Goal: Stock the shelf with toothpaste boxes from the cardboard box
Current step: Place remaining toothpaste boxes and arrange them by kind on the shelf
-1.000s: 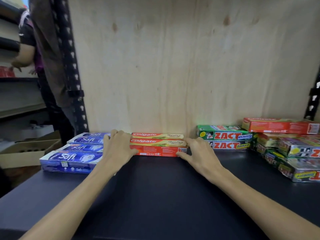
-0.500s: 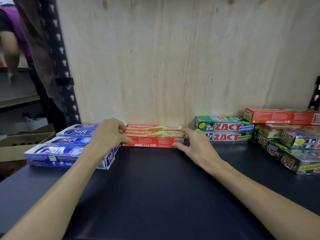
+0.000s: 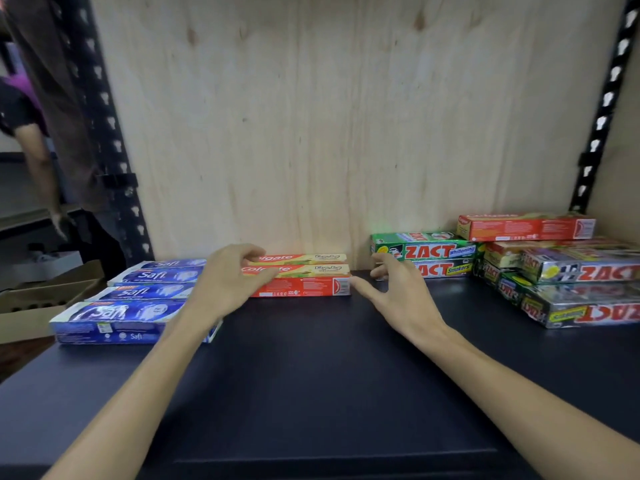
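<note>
Two red Colgate toothpaste boxes lie side by side at the back of the dark shelf, against the plywood back panel. My left hand hovers over their left end with loosely curled fingers, holding nothing. At their right end is my right hand, spread open, its thumb tip close to the front box's corner and its fingers near the ZACT boxes. The cardboard box stands open, low at the left beyond the shelf.
Several blue Safi boxes lie left of the Colgate pair. Two stacked ZACT boxes sit at the right, then a loose pile of ZACT boxes topped by another red Colgate box. A person stands far left behind the black upright.
Both hands have come off the ends of the Colgate boxes and lifted slightly, fingers loosening. The boxes stay against the back panel. The camera has shifted a little.
</note>
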Motion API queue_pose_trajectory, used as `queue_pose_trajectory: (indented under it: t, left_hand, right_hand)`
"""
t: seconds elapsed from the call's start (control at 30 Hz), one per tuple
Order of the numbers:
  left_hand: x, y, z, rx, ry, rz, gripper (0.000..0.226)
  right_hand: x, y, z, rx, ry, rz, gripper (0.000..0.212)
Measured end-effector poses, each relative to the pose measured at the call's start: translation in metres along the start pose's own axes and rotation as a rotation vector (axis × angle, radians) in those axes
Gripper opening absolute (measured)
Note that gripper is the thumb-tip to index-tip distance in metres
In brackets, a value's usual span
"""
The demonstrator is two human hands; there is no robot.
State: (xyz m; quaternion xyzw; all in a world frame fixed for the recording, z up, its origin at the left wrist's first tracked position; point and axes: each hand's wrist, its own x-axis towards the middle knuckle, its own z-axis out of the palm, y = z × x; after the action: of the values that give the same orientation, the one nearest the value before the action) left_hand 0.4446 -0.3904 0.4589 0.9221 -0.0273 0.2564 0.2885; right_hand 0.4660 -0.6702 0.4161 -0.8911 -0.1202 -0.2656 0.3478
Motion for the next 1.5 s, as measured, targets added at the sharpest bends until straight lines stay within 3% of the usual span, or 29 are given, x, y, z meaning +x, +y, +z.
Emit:
queue_pose_trajectory:
  t: [0.2, 0.37, 0.53, 0.6, 0.73, 0.83, 1.0, 1.1, 1.27, 1.37, 1.5]
  left_hand:
    - [-0.025, 0.069, 0.055, -0.191, -0.015, 0.09, 0.058]
    - [-0.023, 0.135, 0.103, -0.267, -0.063, 0.131, 0.041]
    - [-0.001, 0.198, 0.153, -0.288, -0.033, 0.156, 0.042]
    - [0.01, 0.217, 0.173, -0.31, -0.022, 0.164, 0.043]
    - [0.032, 0.242, 0.209, -0.326, -0.019, 0.188, 0.053]
    - [0.043, 0.25, 0.23, -0.284, 0.016, 0.191, 0.054]
    - [0.047, 0.263, 0.243, -0.101, 0.095, 0.168, 0.039]
    - [0.045, 0.267, 0.242, -0.2, 0.183, 0.139, 0.034]
    - [0.032, 0.246, 0.219, -0.407, 0.224, 0.14, 0.047]
    - [0.009, 0.225, 0.189, -0.448, 0.189, 0.108, 0.057]
    - [-0.025, 0.176, 0.15, -0.348, 0.075, 0.169, 0.048]
  right_hand:
    - [-0.02, 0.018, -0.052, -0.019, 0.136, -0.007, 0.06]
    - [-0.015, 0.071, -0.122, -0.203, 0.293, 0.039, 0.055]
    - [0.009, 0.14, -0.185, -0.348, 0.436, 0.167, 0.051]
    - [0.02, 0.162, -0.201, -0.342, 0.414, 0.225, 0.059]
    - [0.045, 0.199, -0.212, -0.321, 0.285, 0.33, 0.095]
    - [0.059, 0.212, -0.21, -0.326, 0.22, 0.381, 0.104]
    - [0.058, 0.217, -0.203, -0.265, 0.34, 0.368, 0.084]
    - [0.052, 0.213, -0.201, -0.181, 0.441, 0.298, 0.067]
    - [0.029, 0.196, -0.198, -0.022, 0.478, 0.198, 0.063]
    - [0.003, 0.172, -0.189, 0.061, 0.464, 0.182, 0.065]
    - [-0.033, 0.133, -0.177, 0.081, 0.441, 0.157, 0.066]
